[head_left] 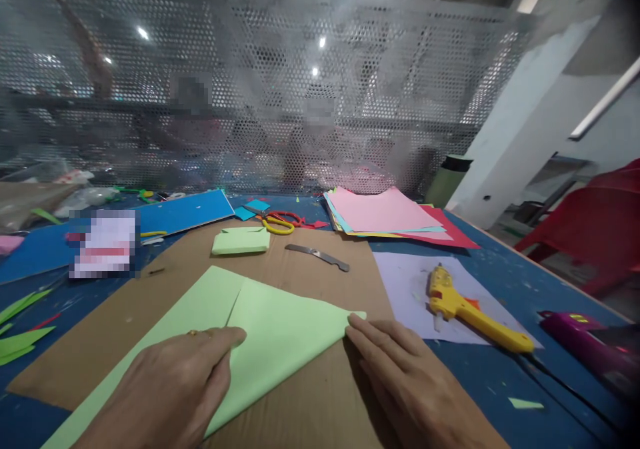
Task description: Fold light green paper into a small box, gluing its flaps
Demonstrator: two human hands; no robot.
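A light green sheet of paper (285, 322) lies partly folded, with one flap laid over the rest and a narrow point at its right end. My left hand (173, 375) is closed, its bent fingers and thumb on the paper at the flap's edge. At the right point, my right hand (405, 369) touches the tip with its fingertips, the fingers stretched out side by side. Beneath the paper is a brown cardboard sheet (145, 309). Behind it sit a small folded green paper piece (241, 241) and a flat metal blade (320, 257).
Scissors with yellow and red handles (279, 223) lie beyond the cardboard. A stack of coloured paper (385, 210) is at the back right. To the right, a yellow glue gun (465, 312) with a cord rests on a lilac sheet (400, 269), near a purple object (590, 345).
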